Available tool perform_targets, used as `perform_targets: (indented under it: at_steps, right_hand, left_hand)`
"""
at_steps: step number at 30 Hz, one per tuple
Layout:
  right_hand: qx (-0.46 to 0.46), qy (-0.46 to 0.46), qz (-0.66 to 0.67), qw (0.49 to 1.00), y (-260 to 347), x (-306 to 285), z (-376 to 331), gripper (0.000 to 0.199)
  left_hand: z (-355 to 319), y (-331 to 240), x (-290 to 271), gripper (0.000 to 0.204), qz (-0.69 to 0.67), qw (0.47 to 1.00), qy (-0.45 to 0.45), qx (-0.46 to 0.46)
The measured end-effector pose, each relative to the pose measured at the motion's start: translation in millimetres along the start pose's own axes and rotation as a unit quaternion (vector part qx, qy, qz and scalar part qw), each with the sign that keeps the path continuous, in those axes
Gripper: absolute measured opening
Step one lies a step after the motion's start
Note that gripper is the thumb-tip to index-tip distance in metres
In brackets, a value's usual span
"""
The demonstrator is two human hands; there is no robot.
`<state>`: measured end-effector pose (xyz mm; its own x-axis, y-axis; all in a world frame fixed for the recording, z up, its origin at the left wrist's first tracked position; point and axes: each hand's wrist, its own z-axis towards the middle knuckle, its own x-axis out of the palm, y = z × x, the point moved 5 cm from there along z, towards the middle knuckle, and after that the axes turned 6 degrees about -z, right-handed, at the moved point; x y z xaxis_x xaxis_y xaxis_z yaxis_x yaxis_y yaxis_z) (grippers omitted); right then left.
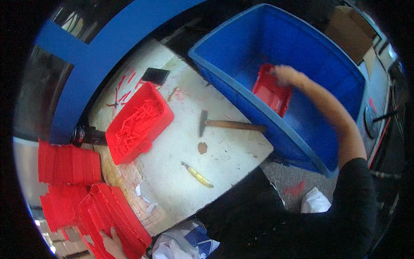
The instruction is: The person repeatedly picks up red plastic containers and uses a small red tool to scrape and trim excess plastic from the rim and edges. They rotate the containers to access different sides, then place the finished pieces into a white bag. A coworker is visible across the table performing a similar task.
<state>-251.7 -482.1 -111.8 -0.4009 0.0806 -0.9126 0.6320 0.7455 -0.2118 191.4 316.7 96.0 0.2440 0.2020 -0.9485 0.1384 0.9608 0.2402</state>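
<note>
My right arm reaches into the big blue bin, where my right hand, blurred by motion, grips the upper end of a red plastic tray. The tray is tilted inside the bin. At the lower left, my left hand rests against a stack of nested red trays. Its visible fingers are spread over the side of the stack; part of the hand is cut off by the picture's lower edge.
On the white worktable lie a hammer, a yellow-handled knife, a small black box and a red tub holding thin red plastic pieces. More red trays are stacked left. A plastic bag hangs below the table.
</note>
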Motion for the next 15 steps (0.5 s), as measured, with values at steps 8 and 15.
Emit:
perform_targets:
  at_steps: [8, 15]
  right_hand:
    - [-0.085, 0.029, 0.128, 0.988, 25.1, 168.4, 85.0, 0.04]
    - [-0.005, 0.062, 0.304, 0.951, 4.7, 127.0, 65.4, 0.038]
  left_hand:
    - [-163.7, -168.4, -7.7, 0.035, -0.484, 0.818, 0.278, 0.138]
    - [-230.1, -324.9, 15.3, 0.03, -0.614, 0.553, 0.427, 0.367]
